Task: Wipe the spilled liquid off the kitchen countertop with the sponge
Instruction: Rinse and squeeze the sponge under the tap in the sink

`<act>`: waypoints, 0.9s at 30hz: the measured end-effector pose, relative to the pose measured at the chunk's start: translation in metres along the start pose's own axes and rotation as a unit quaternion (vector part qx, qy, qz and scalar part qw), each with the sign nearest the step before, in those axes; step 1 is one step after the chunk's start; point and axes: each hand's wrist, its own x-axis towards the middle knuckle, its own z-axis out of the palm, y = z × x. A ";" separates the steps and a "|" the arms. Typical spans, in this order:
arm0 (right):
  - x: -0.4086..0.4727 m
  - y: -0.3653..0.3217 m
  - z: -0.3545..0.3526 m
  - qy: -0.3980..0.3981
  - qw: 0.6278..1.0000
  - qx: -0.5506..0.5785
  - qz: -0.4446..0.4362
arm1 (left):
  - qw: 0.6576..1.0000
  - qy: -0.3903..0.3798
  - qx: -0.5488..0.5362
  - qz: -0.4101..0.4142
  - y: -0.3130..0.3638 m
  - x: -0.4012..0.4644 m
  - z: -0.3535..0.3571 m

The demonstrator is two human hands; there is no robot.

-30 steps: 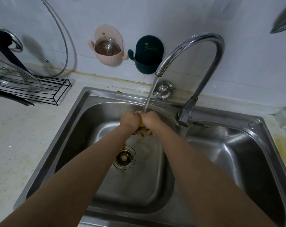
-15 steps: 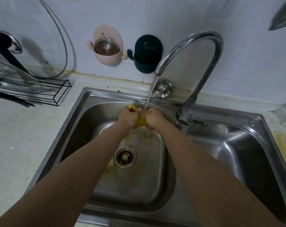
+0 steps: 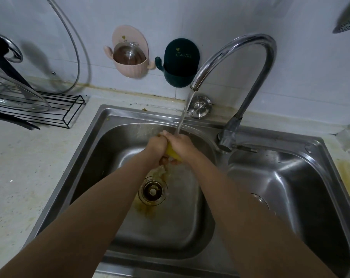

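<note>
Wringing a yellow sponge [image 3: 172, 153] under the running tap, both hands squeeze it over the left basin: the left hand [image 3: 157, 145] and right hand [image 3: 181, 144] are curled tight round it, knuckles touching, so only a soft strip shows between them. The step looks like rinsing out soaked-up spill; brownish water pools near the round drain [image 3: 152, 191]. Next, I judge, comes a firm squeeze, then carrying the damp sponge back to the speckled countertop [image 3: 19, 167]. The stream falls from a curved chrome faucet [image 3: 250, 57] into the dull, scuffed steel sink [image 3: 118, 117].
</note>
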 end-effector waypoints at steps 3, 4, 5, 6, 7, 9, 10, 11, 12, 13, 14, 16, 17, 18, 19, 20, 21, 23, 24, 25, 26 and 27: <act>0.000 -0.003 -0.006 -0.006 0.999 0.044 -0.023 | 0.991 -0.037 -0.120 -0.055 0.001 -0.005 0.000; 0.000 -0.004 -0.008 0.009 0.998 0.029 -0.048 | 0.987 -0.038 -0.143 -0.056 0.001 -0.007 0.001; 0.001 -0.005 -0.010 0.026 0.997 0.005 -0.070 | 0.987 -0.025 -0.151 -0.047 0.001 -0.008 0.003; 0.002 -0.005 -0.010 0.035 0.996 -0.018 -0.082 | 0.989 -0.006 -0.144 -0.031 0.001 -0.009 0.006; 0.002 -0.004 -0.010 0.039 0.995 -0.035 -0.084 | 0.991 0.004 -0.132 -0.016 0.000 -0.009 0.009; 0.003 -0.002 -0.006 0.034 0.995 -0.053 -0.075 | 0.995 0.004 -0.096 0.003 -0.002 -0.009 0.015; 0.003 -0.001 -0.004 0.034 0.994 -0.067 -0.075 | 0.997 0.001 -0.075 0.010 -0.003 -0.009 0.016; 0.003 0.001 -0.004 0.036 0.993 -0.086 -0.074 | 0.999 -0.003 -0.051 0.015 -0.005 -0.007 0.017; 0.005 0.003 -0.003 0.042 0.991 -0.098 -0.076 | 0.999 -0.009 -0.028 0.021 -0.006 -0.006 0.016; 0.004 0.004 -0.004 0.045 0.990 -0.105 -0.077 | 1.000 -0.012 -0.004 0.028 -0.007 -0.004 0.015; 0.005 0.006 -0.004 0.047 0.990 -0.106 -0.078 | 0.999 -0.018 0.020 0.035 -0.008 -0.003 0.014; 0.005 0.010 -0.003 0.051 0.992 -0.089 -0.072 | 0.996 -0.034 0.065 0.046 -0.009 -0.003 0.013; 0.003 0.010 -0.003 0.050 0.994 -0.076 -0.064 | 0.995 -0.040 0.073 0.052 -0.011 -0.002 0.012; 0.000 0.010 -0.004 0.050 0.995 -0.070 -0.052 | 0.995 -0.043 0.068 0.053 -0.012 -0.001 0.012; -0.002 0.010 -0.006 0.043 0.995 -0.078 -0.037 | 0.997 -0.039 0.049 0.049 -0.011 -0.003 0.012; -0.004 0.010 -0.010 0.026 0.996 -0.090 -0.015 | 0.999 -0.028 0.014 0.033 -0.010 -0.004 0.013; -0.005 0.009 -0.014 0.001 0.995 -0.094 0.016 | 0.999 -0.008 -0.034 0.010 -0.008 -0.005 0.014; -0.008 0.008 -0.021 -0.029 0.996 -0.074 0.046 | 0.987 0.020 -0.154 -0.034 -0.006 -0.005 0.011; -0.006 0.008 -0.022 -0.011 0.998 -0.057 0.022 | 0.978 0.023 -0.203 -0.049 -0.006 -0.005 0.008; -0.003 0.009 -0.022 0.018 0.999 -0.048 -0.018 | 0.972 0.015 -0.224 -0.062 -0.007 -0.004 0.005; -0.002 0.009 -0.021 0.048 0.997 -0.038 -0.052 | 0.976 0.000 -0.207 -0.072 -0.009 -0.006 0.004; -0.001 0.009 -0.018 0.067 0.995 -0.031 -0.070 | 0.980 -0.019 -0.180 -0.080 -0.012 -0.009 0.003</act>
